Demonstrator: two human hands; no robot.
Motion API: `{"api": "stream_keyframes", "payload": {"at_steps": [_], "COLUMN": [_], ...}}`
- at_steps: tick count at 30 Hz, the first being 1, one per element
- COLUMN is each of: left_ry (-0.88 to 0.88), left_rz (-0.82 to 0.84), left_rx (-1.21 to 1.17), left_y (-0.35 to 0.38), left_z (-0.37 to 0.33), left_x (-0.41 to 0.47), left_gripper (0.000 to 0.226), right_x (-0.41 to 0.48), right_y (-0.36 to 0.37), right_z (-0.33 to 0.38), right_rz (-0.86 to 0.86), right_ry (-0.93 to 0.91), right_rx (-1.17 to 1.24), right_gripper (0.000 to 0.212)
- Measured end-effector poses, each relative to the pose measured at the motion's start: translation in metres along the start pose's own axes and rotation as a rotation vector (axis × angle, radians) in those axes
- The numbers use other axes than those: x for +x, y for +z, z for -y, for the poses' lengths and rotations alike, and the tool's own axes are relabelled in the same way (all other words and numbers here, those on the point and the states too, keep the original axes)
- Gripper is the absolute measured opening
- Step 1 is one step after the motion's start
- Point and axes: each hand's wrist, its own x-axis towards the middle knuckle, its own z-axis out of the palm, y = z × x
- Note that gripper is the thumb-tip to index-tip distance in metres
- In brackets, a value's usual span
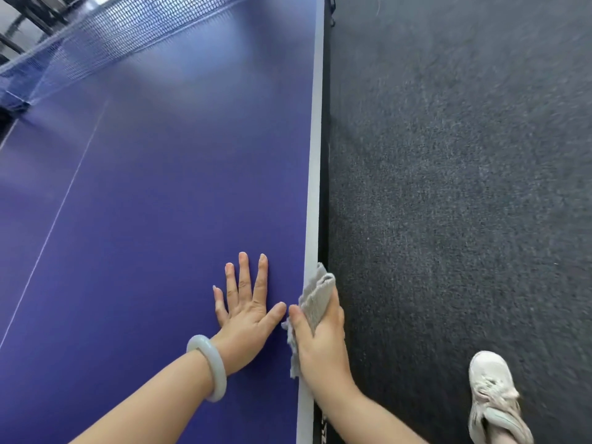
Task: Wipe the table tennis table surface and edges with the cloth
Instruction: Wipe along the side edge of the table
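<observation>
The blue table tennis table [153, 193] fills the left of the view, with its white side line and dark edge [315, 174] running down the middle. My left hand [248, 310] lies flat on the blue surface near that edge, fingers spread. My right hand [322, 339] grips a grey cloth [317, 294] folded over the table's right edge, thumb on top and fingers down the side.
The blue net [96, 43] crosses the table at the upper left. A thin white centre line [61, 206] runs along the surface. Dark grey carpet [464, 187] lies to the right, with my white shoe [493, 395] on it. A pale bangle [209, 366] sits on my left wrist.
</observation>
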Motion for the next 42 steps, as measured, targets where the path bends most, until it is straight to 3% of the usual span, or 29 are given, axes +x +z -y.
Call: {"api": "stream_keyframes", "payload": {"at_steps": [4, 7, 11, 15, 18, 22, 26, 30, 36, 42], "left_ry": [0.014, 0.009, 0.016, 0.022, 0.011, -0.002, -0.019, 0.054, -0.07, -0.086], "left_rz": [0.006, -0.005, -0.021, -0.013, -0.027, -0.032, -0.164, -0.343, -0.181, -0.152], "left_rx": [-0.009, -0.005, -0.012, -0.01, 0.0, -0.023, 0.05, -0.062, -0.072, -0.032], "left_y": [-0.002, -0.001, 0.0, 0.001, 0.002, -0.002, -0.022, -0.066, -0.115, -0.1], "left_z": [0.0, -0.002, -0.001, 0.0, -0.001, -0.005, -0.01, -0.034, -0.069, -0.066], "left_x": [-0.001, -0.002, -0.003, -0.002, -0.001, -0.005, -0.001, 0.051, 0.173, 0.192], "left_gripper": [0.078, 0.078, 0.077, 0.076, 0.076, 0.076, 0.068, 0.054, 0.06, 0.069], "right_x": [0.12, 0.193, 0.109, 0.006, 0.071, 0.178, 0.182, 0.18, 0.179, 0.188], "right_y": [0.012, 0.009, 0.004, -0.002, 0.005, 0.004, 0.0, -0.001, 0.0, 0.002], "right_z": [0.044, 0.083, 0.057, 0.016, 0.039, 0.093, 0.095, 0.095, 0.09, 0.086], "right_rz": [-0.055, -0.041, -0.083, -0.025, -0.054, -0.036, 0.016, 0.016, 0.0, -0.006], "right_ry": [0.129, 0.203, 0.046, 0.04, 0.083, 0.194, 0.189, 0.158, 0.11, 0.04], "right_rx": [0.09, 0.106, 0.083, 0.042, 0.01, -0.01, -0.036, -0.038, -0.064, -0.116], "right_gripper": [0.066, 0.067, 0.054, 0.054, 0.05, 0.066, 0.074, 0.07, 0.064, 0.065]}}
